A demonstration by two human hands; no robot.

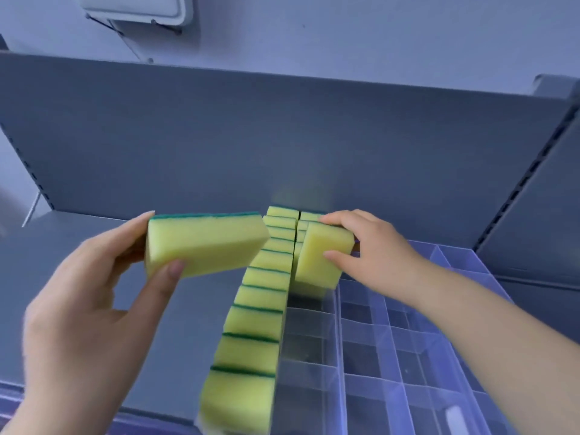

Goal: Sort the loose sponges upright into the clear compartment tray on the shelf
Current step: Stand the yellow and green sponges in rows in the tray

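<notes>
My left hand [94,296] grips a yellow sponge with a green scouring side [204,243], held flat in the air left of the tray. My right hand [370,246] pinches another yellow sponge [320,259] standing upright at the near end of the tray's second row. The clear compartment tray [392,356] lies on the grey shelf. Its left column holds a long row of upright sponges [254,324] running from front to back. Behind the sponge in my right hand, several more stand in the second column.
The grey shelf surface [94,233] extends left of the tray, with a grey back panel [251,136] behind. A slotted upright [527,171] bounds the right side. Many tray compartments at the right hold nothing. A white box [138,7] hangs on the wall above.
</notes>
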